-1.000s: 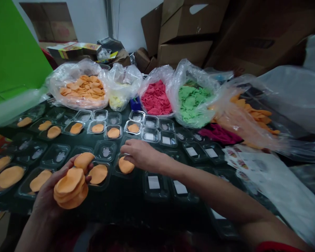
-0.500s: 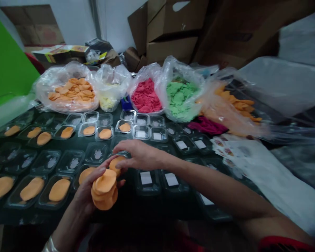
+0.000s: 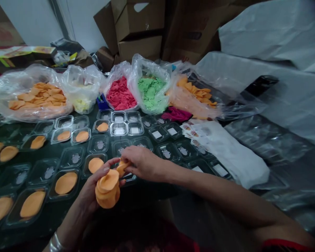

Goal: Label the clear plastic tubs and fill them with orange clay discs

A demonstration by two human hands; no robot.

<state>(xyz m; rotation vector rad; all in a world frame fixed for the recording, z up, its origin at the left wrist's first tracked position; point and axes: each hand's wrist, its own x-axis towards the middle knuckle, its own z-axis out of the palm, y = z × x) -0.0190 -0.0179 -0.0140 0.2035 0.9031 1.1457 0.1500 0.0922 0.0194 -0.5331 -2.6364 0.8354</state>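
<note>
Left hand (image 3: 94, 192) cups a stack of orange discs (image 3: 107, 190), palm up, grip closed around it; right hand (image 3: 140, 162) pinches the top disc (image 3: 121, 167) by its edge, just beside the stack, forearm reaching in low across the body; discs look soft, light, bendable, best taken at the rim; clear trays (image 3: 76, 159) lie beyond on the tabletop (image 3: 147, 196).

Dim foreground, brighter background, edges stretched and blurred.
</note>
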